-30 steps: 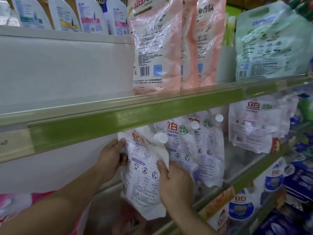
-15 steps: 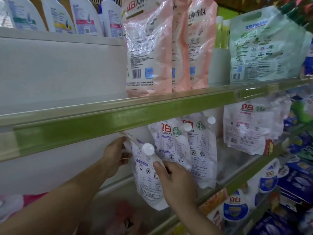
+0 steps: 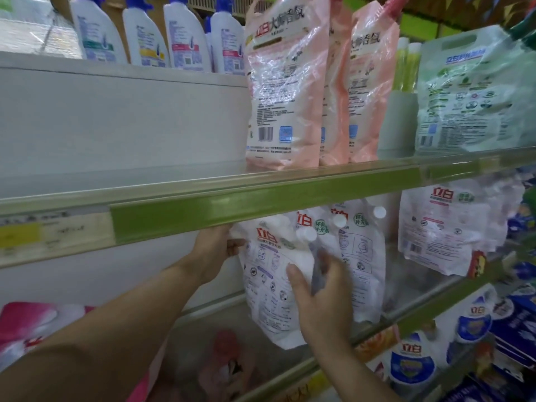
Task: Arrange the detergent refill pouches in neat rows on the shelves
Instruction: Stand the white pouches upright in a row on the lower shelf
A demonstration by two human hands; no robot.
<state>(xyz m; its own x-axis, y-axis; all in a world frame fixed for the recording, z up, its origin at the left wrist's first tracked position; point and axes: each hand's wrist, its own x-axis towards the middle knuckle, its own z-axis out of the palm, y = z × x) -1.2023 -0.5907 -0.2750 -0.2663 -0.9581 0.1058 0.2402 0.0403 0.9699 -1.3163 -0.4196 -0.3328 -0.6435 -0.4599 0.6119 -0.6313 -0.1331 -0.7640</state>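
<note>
A white refill pouch (image 3: 268,288) with a red logo and a round white cap stands upright on the middle shelf, under the green shelf rail (image 3: 261,204). My left hand (image 3: 214,248) grips its upper left edge. My right hand (image 3: 319,291) presses flat against its right side and front, fingers spread. Two more white pouches (image 3: 356,256) stand just to its right, partly behind my right hand. Another white pouch (image 3: 438,233) stands further right.
Pink pouches (image 3: 287,91) and a green-white bag (image 3: 475,91) stand on the shelf above, beside white bottles (image 3: 179,36). Blue-labelled pouches (image 3: 412,364) fill the lower shelf at right. A pink pack (image 3: 34,323) lies at lower left. The upper shelf's left half is bare.
The held pouch has been turned upright and pushed back beside the other white pouches. My right hand has shifted from its lower edge to its right side.
</note>
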